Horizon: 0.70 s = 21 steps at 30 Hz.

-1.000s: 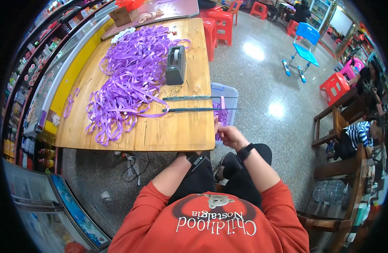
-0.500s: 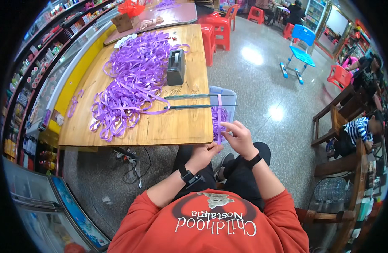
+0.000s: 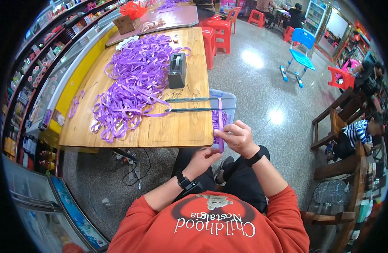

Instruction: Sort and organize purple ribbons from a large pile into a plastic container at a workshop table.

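A strip of purple ribbon [image 3: 220,118] hangs from two thin dark rods [image 3: 198,110] that stick out over the table's right edge. My right hand [image 3: 241,139] pinches this strip between thumb and fingers, just beyond the table corner. Lower down, by the ribbon's bottom end, my left hand [image 3: 202,162] is closed with thumb and fingers together on the strip; its fingertips are partly hidden. Behind the strip, a clear plastic bin [image 3: 228,96] holds more purple ribbon. A large tangled heap of purple ribbon [image 3: 133,80] covers much of the wooden table [image 3: 168,135].
A black tape dispenser [image 3: 177,76] stands right of the heap. Red stools [image 3: 221,33] are beyond the table, and a blue chair [image 3: 303,50] is on the floor at the right. A glass-fronted counter [image 3: 59,80] runs along the left. Other people sit at the far right.
My right hand has closed its fingers on the ribbon strip and moved slightly down. My left hand has shifted a little down and to the left. The view has tilted slightly.
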Each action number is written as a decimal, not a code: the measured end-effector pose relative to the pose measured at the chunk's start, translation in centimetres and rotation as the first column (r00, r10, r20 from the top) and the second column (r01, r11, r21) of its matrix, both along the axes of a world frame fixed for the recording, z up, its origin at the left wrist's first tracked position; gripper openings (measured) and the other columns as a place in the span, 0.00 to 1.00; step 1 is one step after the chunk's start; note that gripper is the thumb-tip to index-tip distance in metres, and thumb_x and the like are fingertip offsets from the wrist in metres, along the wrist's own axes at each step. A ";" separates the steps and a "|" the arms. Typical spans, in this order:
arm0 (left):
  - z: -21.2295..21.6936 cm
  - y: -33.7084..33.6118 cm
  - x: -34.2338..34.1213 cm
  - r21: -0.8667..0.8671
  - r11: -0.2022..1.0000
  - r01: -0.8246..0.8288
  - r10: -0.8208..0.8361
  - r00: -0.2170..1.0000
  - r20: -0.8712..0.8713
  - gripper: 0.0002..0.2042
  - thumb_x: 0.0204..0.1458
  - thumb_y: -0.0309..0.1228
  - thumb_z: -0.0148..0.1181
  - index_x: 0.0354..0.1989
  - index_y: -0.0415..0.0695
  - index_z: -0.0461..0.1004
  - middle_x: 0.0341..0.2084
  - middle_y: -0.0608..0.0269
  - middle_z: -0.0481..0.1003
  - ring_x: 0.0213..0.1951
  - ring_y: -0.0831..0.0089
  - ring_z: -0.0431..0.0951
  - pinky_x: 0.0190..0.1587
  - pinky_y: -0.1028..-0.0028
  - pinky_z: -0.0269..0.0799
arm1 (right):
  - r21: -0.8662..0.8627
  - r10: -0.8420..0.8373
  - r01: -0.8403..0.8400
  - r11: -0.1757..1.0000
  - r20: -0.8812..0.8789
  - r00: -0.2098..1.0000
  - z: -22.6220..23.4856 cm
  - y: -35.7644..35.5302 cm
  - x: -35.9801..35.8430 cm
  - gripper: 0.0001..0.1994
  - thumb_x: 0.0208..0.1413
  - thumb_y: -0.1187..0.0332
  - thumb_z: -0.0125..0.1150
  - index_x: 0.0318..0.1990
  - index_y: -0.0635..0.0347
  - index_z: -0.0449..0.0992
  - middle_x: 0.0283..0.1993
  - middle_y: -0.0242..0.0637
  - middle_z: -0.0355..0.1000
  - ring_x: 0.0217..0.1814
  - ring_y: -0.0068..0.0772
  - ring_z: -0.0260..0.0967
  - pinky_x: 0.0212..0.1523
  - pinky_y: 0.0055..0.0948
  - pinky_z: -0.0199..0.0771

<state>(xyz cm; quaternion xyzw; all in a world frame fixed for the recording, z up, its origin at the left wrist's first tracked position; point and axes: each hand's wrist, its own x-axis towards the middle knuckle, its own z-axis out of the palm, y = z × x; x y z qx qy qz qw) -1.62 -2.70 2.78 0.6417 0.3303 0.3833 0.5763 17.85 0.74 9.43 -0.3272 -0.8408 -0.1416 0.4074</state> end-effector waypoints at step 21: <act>-10.2 7.8 -1.0 -0.092 0.989 -0.119 0.132 0.980 0.151 0.23 0.63 0.43 0.45 0.57 0.37 0.65 0.50 0.50 0.73 0.49 0.63 0.75 0.52 0.64 0.72 | -0.687 -0.273 0.057 0.724 -0.209 0.939 3.4 15.8 2.2 0.13 0.44 0.58 0.70 0.29 0.59 0.82 0.28 0.43 0.76 0.31 0.39 0.74 0.35 0.33 0.72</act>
